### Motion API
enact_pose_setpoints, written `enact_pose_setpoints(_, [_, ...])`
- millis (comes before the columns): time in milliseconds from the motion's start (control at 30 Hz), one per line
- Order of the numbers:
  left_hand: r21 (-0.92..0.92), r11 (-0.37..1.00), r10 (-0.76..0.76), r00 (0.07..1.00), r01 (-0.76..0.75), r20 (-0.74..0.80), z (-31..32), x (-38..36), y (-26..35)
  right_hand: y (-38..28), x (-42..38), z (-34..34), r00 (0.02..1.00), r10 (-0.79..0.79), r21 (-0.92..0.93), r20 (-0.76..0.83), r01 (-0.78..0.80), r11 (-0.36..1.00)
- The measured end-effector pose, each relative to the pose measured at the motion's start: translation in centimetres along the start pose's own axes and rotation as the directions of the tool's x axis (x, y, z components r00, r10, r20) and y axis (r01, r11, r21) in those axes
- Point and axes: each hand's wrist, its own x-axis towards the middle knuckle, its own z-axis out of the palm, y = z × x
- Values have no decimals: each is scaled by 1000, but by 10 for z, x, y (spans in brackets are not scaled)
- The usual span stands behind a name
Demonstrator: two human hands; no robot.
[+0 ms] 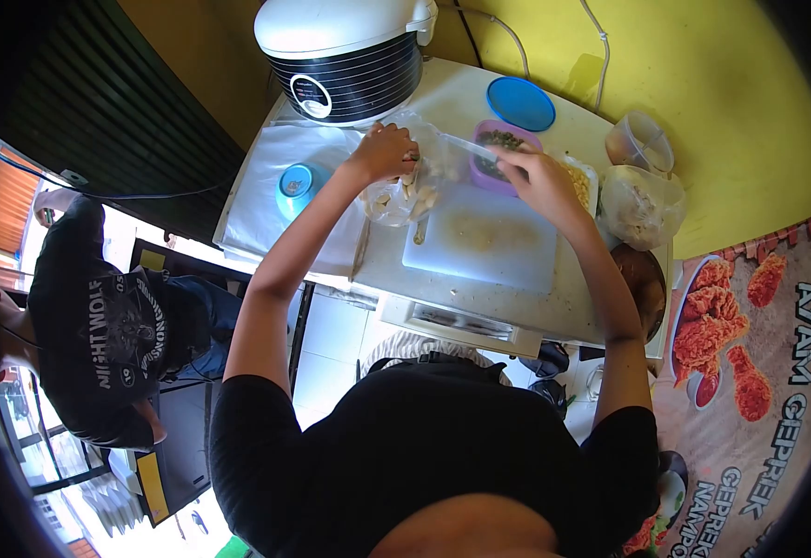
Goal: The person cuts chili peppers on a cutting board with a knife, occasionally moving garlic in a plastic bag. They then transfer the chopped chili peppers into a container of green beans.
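Observation:
My left hand (387,153) is closed on the upper part of a clear plastic bag (392,206) that holds pale pieces, whose kind I cannot make out. In my right hand (540,181) is a knife (466,145), its blade pointing left towards the bag. Just behind that hand stands a pink-purple tub (491,179) with chopped green pieces inside. A white cutting board (480,270), stained brownish in the middle, lies in front of both hands. Small yellow pieces (578,181) fill a white container, partly covered by my right forearm.
A rice cooker (340,65) stands at the back left, with a blue bowl (296,186) nearer. A round blue lid (521,103), a clear tub (638,144) and a filled plastic bag (643,206) lie towards the wall. Another person (126,325) stands at left.

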Motion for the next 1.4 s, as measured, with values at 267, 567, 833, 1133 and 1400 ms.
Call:
enact_pose_setpoints(267, [-367,928,-45,962,-59,-269,-33,-55,4,0,-32,-9,994,104,23,34,-105,994])
enact_pose_setpoints(567, [-613,789,-237,936,29,-260,-20,-77,6,18,-62,11,998,-16,93,-58,21,995])
enact_pose_setpoints(833, [-339,911,-378,804,234,-460,-9,-68,2,8,-85,13,975,169,191,144,-195,962])
enact_pose_setpoints(1133, [-222,887,-459,823,405,-333,-2,-62,5,9,-107,19,978,167,307,125,-198,931])
enact_pose_setpoints(1400, [-312,892,-444,765,327,-467,0,-63,11,10,-115,19,931,285,347,228,-351,870])
